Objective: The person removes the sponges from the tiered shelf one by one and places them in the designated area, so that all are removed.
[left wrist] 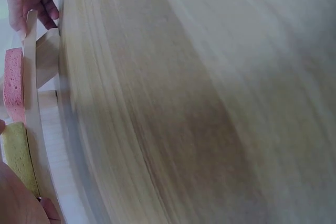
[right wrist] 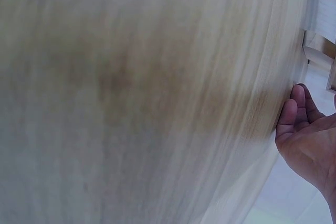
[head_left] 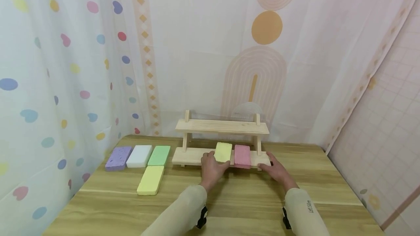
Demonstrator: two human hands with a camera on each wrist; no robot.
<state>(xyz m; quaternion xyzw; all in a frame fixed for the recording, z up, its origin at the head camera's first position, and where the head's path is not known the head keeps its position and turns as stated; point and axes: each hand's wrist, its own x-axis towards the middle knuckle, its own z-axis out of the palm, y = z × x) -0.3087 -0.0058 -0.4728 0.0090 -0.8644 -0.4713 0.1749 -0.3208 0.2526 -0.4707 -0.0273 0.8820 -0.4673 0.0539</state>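
Observation:
A two-tier wooden shelf stands at the back of the table. On its lower board a pale yellow sponge lies beside a pink sponge, with a narrow gap between them. My left hand holds the yellow sponge, thumb at one side and fingers at the other; the left wrist view shows this sponge between them. At the lower board's right end, my right hand grips the wood with the thumb at the front edge. In the right wrist view the fingers reach down near the tabletop.
Left of the shelf lie a purple sponge, a white sponge and a green sponge. Another yellow sponge lies in front of the green one. Patterned curtains hang behind the table and along its sides.

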